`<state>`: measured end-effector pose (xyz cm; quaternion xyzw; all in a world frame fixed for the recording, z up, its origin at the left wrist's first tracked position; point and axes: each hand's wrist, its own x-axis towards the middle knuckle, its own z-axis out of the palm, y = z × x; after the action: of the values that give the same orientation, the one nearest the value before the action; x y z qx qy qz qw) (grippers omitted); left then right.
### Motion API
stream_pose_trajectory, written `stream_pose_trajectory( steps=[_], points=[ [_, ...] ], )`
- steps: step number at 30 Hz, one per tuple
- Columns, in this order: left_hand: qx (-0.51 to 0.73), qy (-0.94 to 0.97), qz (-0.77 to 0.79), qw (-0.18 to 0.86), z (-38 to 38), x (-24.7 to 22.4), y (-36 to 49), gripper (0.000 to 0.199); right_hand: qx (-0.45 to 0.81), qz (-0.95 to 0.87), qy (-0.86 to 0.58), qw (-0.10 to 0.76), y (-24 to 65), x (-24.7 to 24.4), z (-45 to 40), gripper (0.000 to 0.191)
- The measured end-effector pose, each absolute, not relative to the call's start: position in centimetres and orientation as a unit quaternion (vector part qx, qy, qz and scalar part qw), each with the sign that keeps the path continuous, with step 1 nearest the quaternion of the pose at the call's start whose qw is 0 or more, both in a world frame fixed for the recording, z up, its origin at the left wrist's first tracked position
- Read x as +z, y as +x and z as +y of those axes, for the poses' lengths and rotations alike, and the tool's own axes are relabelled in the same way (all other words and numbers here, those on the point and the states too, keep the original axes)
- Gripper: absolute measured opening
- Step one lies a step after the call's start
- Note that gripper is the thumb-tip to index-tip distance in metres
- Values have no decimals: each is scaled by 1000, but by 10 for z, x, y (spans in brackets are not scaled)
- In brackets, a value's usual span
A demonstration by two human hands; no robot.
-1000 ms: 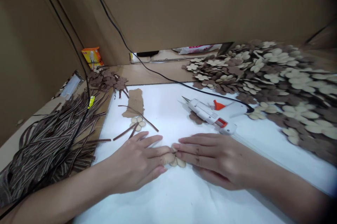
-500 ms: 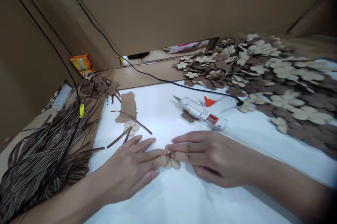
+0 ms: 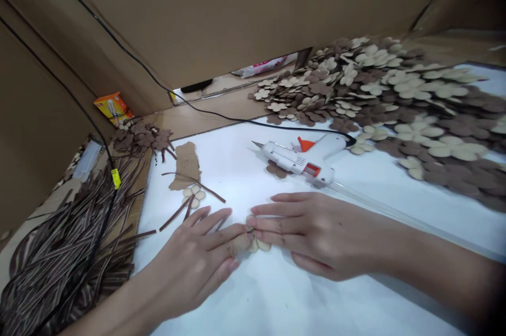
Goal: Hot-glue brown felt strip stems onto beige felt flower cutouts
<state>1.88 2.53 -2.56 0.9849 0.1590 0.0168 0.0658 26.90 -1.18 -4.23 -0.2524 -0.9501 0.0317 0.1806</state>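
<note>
Beige cut-out flower (image 3: pixel 259 245) lies on the white sheet (image 3: pixel 300 304) between the left hand (image 3: pixel 193 259) and right hand (image 3: pixel 316 236), their fingers (image 3: pixel 221 233) extended flat, tips almost meeting over a thin brown strip (image 3: pixel 250 229) without a clear grip; white hot glue gun (image 3: pixel 298 159) just beyond

The left hand (image 3: pixel 193 257) and the right hand (image 3: pixel 316 236) are seen uncovered, and the left forearm (image 3: pixel 106 317) and right forearm (image 3: pixel 443 267) are left bare as far as the frame reaches. Slim, tapering fingers (image 3: pixel 300 215) are shown, with nails (image 3: pixel 255 209) cut short and rounded. Fine dark creases (image 3: pixel 281 225) are marked across the finger joints of the right hand.
</note>
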Motion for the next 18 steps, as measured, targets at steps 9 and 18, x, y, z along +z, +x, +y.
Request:
stream_pose_trajectory(
  steps=[9, 18],
  points=[
    [-8, 988, 144, 49, 28, -23, 19, 41, 153, -920, -272, 235, 275, -38, -7, 46],
    [2, 991, 128, 34, 28, -26, 17, 44, 66, -941, -271, 190, 265, -41, -12, 36]
  ],
)
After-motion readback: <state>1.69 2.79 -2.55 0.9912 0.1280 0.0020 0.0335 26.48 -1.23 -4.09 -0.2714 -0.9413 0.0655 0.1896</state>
